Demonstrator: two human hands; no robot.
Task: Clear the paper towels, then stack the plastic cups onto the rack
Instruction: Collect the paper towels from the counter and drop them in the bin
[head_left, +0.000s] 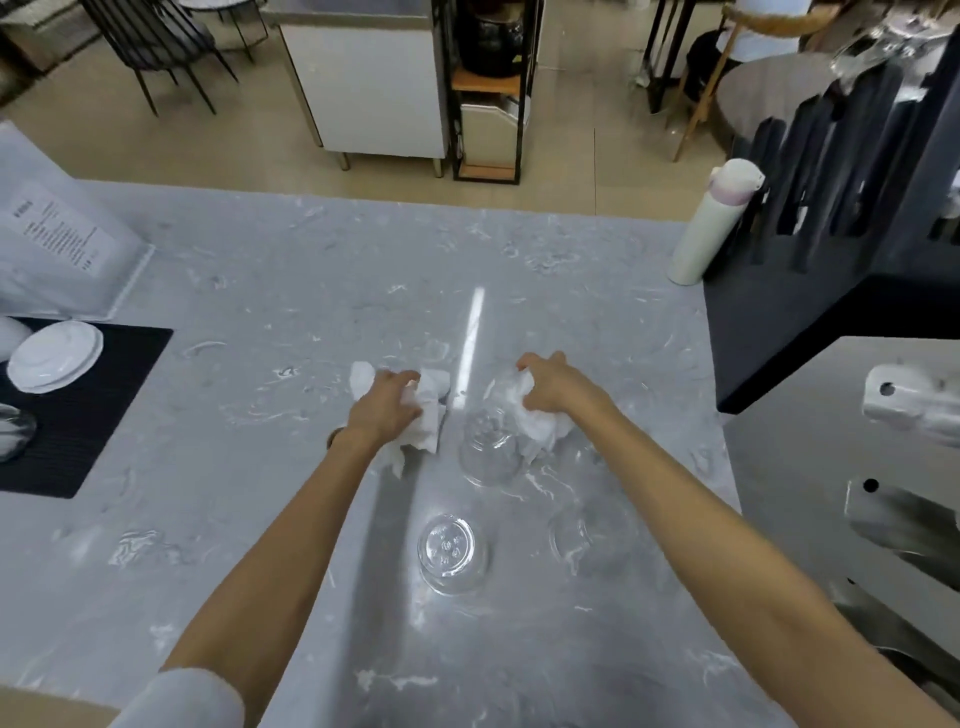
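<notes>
My left hand (387, 408) is closed on a crumpled white paper towel (423, 431) lying on the grey marble counter (260, 312). My right hand (553, 387) grips a second white paper towel (537, 423) that sits on top of a clear plastic cup. Three clear plastic cups stand upside down on the counter: one (485, 452) just under the right-hand towel, one (451, 553) nearer me, one (592, 538) at the near right, faint against the marble. A black slotted rack (831, 171) stands at the far right.
A white bottle (714, 228) stands at the rack's left. A black mat (78, 415) on the left bears white plates (54, 356) and a glass bowl (13, 431). A white printed stand (67, 244) is behind it. Metal parts (909, 410) lie at the right.
</notes>
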